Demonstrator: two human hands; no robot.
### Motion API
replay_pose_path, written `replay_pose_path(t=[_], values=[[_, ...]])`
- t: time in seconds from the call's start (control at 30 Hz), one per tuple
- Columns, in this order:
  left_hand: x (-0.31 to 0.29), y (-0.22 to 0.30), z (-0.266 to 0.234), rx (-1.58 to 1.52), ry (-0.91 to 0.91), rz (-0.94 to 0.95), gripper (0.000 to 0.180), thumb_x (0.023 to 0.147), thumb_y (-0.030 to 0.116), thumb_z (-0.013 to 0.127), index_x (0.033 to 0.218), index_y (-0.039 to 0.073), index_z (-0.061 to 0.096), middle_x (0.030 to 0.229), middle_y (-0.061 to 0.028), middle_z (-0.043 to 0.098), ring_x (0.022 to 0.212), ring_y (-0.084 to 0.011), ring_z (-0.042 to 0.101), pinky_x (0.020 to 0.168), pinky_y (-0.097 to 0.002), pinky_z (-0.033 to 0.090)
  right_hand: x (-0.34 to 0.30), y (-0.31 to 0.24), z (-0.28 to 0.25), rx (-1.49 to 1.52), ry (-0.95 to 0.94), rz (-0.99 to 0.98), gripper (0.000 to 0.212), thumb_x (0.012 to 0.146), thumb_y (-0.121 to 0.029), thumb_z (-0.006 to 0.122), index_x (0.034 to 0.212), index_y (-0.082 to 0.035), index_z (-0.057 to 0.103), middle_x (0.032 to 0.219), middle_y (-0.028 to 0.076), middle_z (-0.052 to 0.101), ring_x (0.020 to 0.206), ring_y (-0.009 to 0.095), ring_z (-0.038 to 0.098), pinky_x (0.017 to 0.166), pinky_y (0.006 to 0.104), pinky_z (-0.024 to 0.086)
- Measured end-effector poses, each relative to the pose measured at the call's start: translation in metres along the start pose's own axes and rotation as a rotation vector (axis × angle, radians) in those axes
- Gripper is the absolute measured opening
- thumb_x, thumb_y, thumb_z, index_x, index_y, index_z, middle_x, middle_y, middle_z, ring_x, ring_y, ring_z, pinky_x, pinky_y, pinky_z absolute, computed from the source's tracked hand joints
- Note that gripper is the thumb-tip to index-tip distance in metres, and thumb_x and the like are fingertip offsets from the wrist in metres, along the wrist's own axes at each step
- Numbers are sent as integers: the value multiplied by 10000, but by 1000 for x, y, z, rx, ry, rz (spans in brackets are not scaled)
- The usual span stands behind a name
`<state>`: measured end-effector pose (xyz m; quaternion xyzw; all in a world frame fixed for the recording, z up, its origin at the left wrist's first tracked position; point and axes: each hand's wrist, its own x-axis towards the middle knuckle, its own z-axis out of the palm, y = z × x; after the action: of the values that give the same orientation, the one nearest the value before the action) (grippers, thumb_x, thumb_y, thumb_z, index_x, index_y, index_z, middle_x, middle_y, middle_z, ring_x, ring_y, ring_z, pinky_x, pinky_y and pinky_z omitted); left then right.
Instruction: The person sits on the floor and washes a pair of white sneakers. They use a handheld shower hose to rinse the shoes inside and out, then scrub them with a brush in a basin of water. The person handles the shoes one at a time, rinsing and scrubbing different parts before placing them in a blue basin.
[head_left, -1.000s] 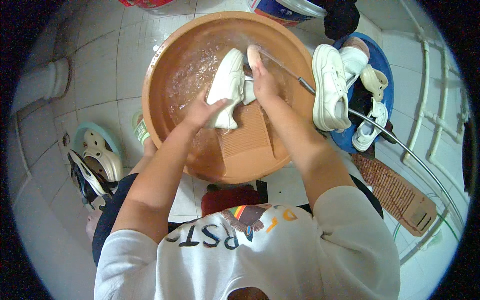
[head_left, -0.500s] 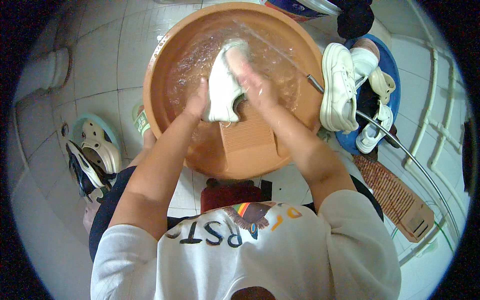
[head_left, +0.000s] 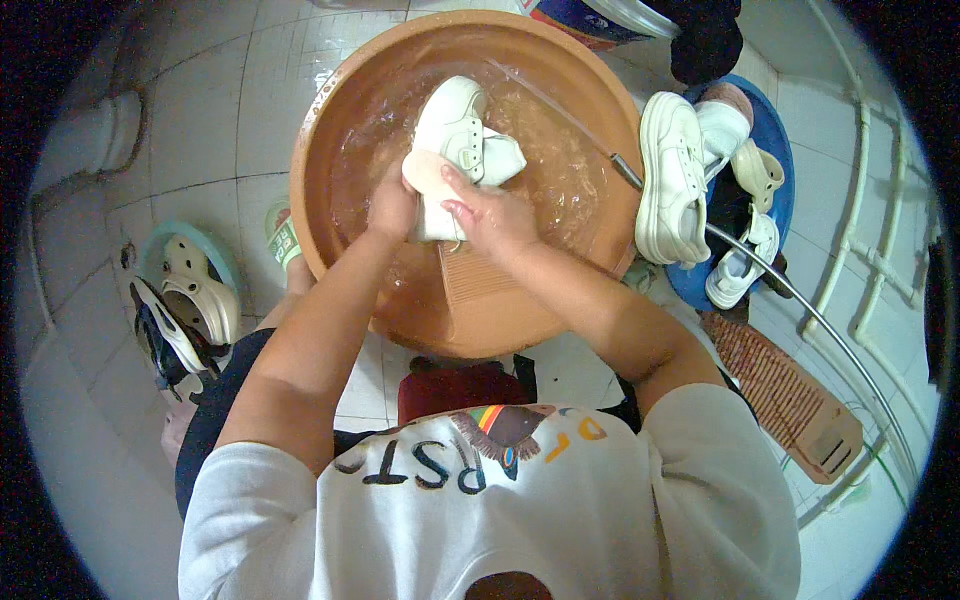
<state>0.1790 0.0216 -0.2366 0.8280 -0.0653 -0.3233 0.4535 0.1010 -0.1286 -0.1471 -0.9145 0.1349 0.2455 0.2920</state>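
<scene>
Washboard (head_left: 482,280) sat at orange basin's (head_left: 470,340) 6 o'clock. Right hand (head_left: 497,218) pinched pale oval block (head_left: 430,172) over white shoe (head_left: 440,125), mid-basin; left hand (head_left: 393,207) touched shoe's 8 o'clock, likely bracing it, fingertips hidden, spread unclear. Metal nozzle (head_left: 626,170) pointed in from 3 o'clock.

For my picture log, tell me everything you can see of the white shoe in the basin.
The shoe is off-white and looks smooth, perhaps leather, with a rounded toe, dark eyelets and a pale tongue flap sticking out rightward. It lies within the orange basin, toe pointing away from the person, heel end by the washboard. The left hand is at its left side; the right hand holds a pale oval block over its rear part.
</scene>
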Motion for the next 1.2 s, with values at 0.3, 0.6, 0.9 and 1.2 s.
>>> replay_pose_path(t=[0.3, 0.6, 0.9, 1.2], values=[[-9, 36, 11, 59, -122, 70, 933, 565, 270, 823, 1282, -30, 308, 1154, -203, 529, 1067, -294, 525, 925, -351, 406, 9, 32, -3, -170, 116, -116, 459, 851, -440, 479, 1275, -271, 435, 698, 160, 612, 602, 338, 605, 531, 452, 474], [-11, 44, -1, 106, -129, -113, 947, 565, 265, 807, 1306, -15, 288, 1155, -214, 533, 1058, -309, 534, 910, -343, 415, 37, 14, -12, -146, 307, -24, 485, 862, -358, 492, 1316, -231, 378, 670, 166, 601, 585, 355, 587, 512, 470, 452], [-16, 63, -18, 208, -149, -187, 731, 588, 256, 728, 1192, -19, 423, 1053, -210, 581, 972, -311, 568, 865, -368, 434, 67, 27, -41, 82, 215, 210, 429, 887, -359, 441, 1290, -211, 432, 1023, 211, 591, 912, 360, 576, 802, 388, 446], [-42, 35, -1, 184, 43, -58, 679, 669, 228, 606, 1275, 27, 372, 1283, -215, 400, 1170, -320, 419, 969, -370, 354, 62, 136, 38, 1106, 410, 504, 472, 853, -422, 513, 1179, -80, 522, 1127, 173, 561, 1063, 277, 502, 942, 353, 348]])
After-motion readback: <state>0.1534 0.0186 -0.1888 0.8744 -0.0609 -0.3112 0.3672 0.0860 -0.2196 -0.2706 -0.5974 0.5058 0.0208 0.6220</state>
